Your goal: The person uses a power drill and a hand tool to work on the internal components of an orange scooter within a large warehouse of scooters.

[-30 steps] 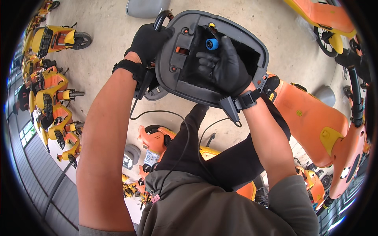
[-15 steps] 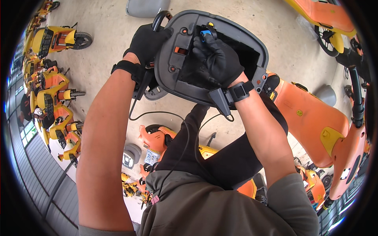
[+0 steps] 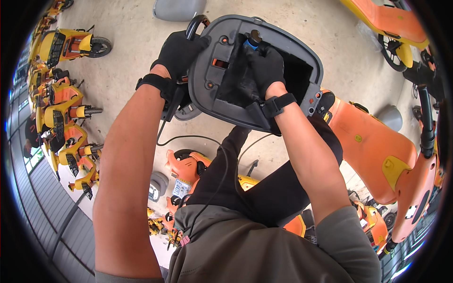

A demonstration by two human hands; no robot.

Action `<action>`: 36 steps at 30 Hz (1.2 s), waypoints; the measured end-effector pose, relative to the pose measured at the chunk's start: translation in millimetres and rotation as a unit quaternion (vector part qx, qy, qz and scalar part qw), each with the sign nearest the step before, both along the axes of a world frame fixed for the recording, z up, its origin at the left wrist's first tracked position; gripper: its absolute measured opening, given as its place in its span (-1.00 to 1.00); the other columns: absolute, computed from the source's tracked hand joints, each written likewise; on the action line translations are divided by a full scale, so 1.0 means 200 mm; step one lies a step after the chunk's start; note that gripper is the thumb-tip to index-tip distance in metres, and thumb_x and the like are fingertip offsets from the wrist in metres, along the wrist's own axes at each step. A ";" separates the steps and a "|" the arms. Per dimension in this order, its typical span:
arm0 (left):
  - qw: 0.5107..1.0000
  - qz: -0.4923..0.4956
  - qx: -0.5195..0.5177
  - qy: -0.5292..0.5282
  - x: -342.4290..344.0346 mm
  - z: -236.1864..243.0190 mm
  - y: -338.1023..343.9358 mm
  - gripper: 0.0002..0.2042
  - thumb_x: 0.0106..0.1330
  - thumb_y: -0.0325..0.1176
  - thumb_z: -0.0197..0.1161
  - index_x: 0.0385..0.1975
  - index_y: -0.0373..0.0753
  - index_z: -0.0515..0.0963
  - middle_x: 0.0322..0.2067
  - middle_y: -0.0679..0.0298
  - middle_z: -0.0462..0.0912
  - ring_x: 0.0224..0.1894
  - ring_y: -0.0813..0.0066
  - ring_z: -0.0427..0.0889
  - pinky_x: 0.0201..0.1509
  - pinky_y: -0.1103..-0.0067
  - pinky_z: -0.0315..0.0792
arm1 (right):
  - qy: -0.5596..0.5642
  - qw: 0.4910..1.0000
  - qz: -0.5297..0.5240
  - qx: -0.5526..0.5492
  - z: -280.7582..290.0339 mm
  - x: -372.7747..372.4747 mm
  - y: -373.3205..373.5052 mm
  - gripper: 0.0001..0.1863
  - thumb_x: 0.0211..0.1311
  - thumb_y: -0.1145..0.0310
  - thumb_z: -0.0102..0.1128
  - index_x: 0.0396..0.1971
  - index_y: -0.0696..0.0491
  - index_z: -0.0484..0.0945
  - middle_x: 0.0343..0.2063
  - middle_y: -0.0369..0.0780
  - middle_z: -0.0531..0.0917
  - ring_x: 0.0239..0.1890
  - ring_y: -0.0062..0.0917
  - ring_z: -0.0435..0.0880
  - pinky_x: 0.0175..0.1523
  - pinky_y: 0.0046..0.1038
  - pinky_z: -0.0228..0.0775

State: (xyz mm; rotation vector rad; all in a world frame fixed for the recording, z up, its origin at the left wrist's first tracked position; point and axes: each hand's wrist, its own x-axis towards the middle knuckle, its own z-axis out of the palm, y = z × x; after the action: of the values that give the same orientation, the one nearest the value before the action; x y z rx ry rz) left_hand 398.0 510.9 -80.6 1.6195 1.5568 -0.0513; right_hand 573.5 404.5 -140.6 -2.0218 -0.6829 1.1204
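In front of me is the dark grey under-seat compartment [image 3: 198, 85] of an orange scooter. Beside its left rim my left hand [image 3: 179, 54], in a black glove, closes around the lower part of a black curved grab rail [image 3: 193, 29]; most of its fingers are hidden. My gloved right hand [image 3: 267, 66] is down inside the compartment, fingers curled around a small blue and dark plug-like piece [image 3: 252, 44] near the far wall. The hand hides much of that piece. Orange fittings show through the grey panel left of the opening.
The orange scooter body [image 3: 368, 141] extends right, with a handlebar [image 3: 427, 118] beyond. Yellow and orange scooters [image 3: 63, 49] line the left. A grey rounded cover [image 3: 178, 8] lies on the floor ahead. A black cable [image 3: 193, 137] runs between my wrists, across my legs.
My right hand has turned and moved slightly right in the compartment. The blue piece has shifted right and down, and a dark end now shows above it. My left hand stays at the rail.
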 end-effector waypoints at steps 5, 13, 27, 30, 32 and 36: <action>1.000 0.001 -0.005 -0.011 0.00 -0.01 0.01 -0.61 0.21 -0.10 0.23 -0.32 -0.40 0.62 -0.57 0.26 0.62 -0.52 0.55 0.53 -0.35 0.59 0.40 | 0.079 0.997 0.007 0.011 -0.09 0.02 0.01 -0.63 0.08 0.13 0.31 -0.46 0.20 0.62 -0.60 -0.23 0.62 -0.55 -0.65 0.51 -0.38 -0.53 0.37; 1.000 0.002 -0.001 0.017 0.00 -0.02 0.01 -0.62 0.20 -0.10 0.24 -0.31 -0.39 0.63 -0.56 0.27 0.62 -0.52 0.56 0.53 -0.35 0.60 0.40 | 0.150 0.988 -0.015 0.023 -0.07 0.01 0.01 -0.60 0.12 0.09 0.28 -0.55 0.20 0.60 -0.61 -0.17 0.63 -0.57 -0.54 0.56 -0.39 -0.42 0.38; 1.000 -0.012 0.007 0.001 0.00 -0.01 0.01 -0.60 0.21 -0.06 0.23 -0.34 -0.39 0.62 -0.59 0.25 0.61 -0.54 0.53 0.53 -0.37 0.58 0.39 | 0.410 0.905 -0.056 0.098 -0.07 0.02 -0.01 -0.62 0.35 0.11 0.07 -0.18 0.18 0.56 -0.39 -0.28 0.63 -0.41 -0.66 0.56 -0.20 -0.61 0.47; 1.000 -0.007 0.007 -0.004 -0.01 0.00 0.00 -0.59 0.19 -0.04 0.22 -0.39 -0.37 0.63 -0.60 0.19 0.62 -0.54 0.43 0.56 -0.36 0.53 0.40 | 0.448 0.884 -0.044 0.127 -0.05 0.01 -0.02 -0.60 0.37 0.11 0.03 -0.13 0.18 0.54 -0.39 -0.26 0.64 -0.41 -0.65 0.57 -0.19 -0.61 0.47; 1.000 -0.005 0.010 -0.006 -0.01 0.00 0.00 -0.60 0.17 -0.03 0.21 -0.43 -0.34 0.64 -0.59 0.14 0.63 -0.53 0.34 0.60 -0.34 0.48 0.42 | 0.458 0.879 -0.050 0.127 -0.05 0.00 -0.02 -0.59 0.38 0.10 0.01 -0.12 0.18 0.53 -0.38 -0.26 0.63 -0.41 -0.65 0.57 -0.18 -0.60 0.48; 1.000 -0.005 0.015 -0.016 0.00 -0.01 0.00 -0.60 0.19 -0.05 0.21 -0.39 -0.36 0.63 -0.60 0.19 0.62 -0.55 0.42 0.56 -0.37 0.53 0.40 | 0.442 0.884 -0.081 0.128 -0.06 0.00 -0.02 -0.61 0.28 0.09 0.16 -0.26 0.18 0.56 -0.48 -0.21 0.64 -0.47 -0.61 0.59 -0.31 -0.59 0.49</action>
State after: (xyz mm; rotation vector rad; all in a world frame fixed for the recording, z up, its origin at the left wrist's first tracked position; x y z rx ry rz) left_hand 397.6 510.4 -83.5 1.6432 1.5315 -0.0065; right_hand 574.4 401.4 -152.4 -1.1194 -0.1597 1.5680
